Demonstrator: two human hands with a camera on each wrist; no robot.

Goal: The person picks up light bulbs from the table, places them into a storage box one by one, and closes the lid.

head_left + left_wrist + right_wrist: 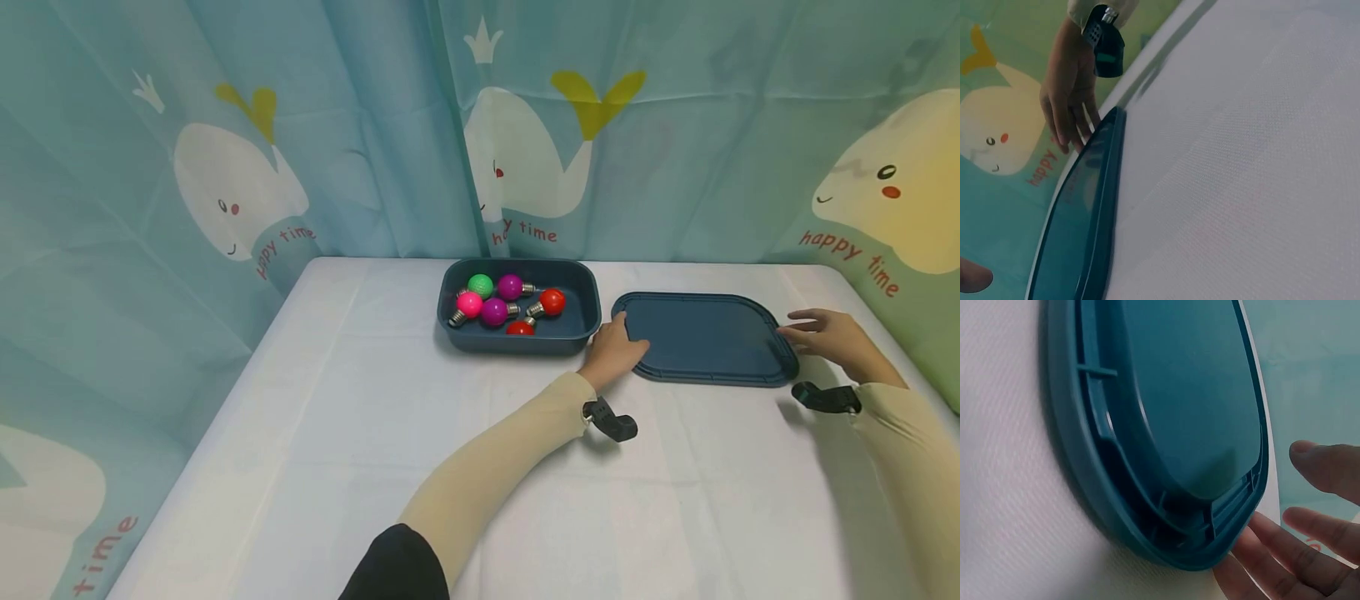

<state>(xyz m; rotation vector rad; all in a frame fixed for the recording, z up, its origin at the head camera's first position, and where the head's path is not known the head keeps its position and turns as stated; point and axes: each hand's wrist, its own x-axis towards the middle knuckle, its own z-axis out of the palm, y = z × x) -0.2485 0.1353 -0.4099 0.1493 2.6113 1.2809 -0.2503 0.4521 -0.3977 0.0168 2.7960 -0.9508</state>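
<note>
A flat dark blue lid [705,337] with rounded corners lies on the white table, and its ribbed rim [1116,500] shows in the right wrist view. At the lid's left end is my left hand [611,354], thumb and index finger spread; in the left wrist view only its thumb tip [974,276] appears, and the other fingers are out of sight. My right hand [832,337] is at the opposite end. Its extended fingers [1285,556] meet the underside of the rim, while the thumb [1325,465] stays apart from it.
Left of the lid stands a dark blue box [555,344] holding several coloured bulbs [495,312], pink, purple, red and green. Behind the table hangs a teal curtain [390,167] with whale prints. White cloth [337,433] covers the table.
</note>
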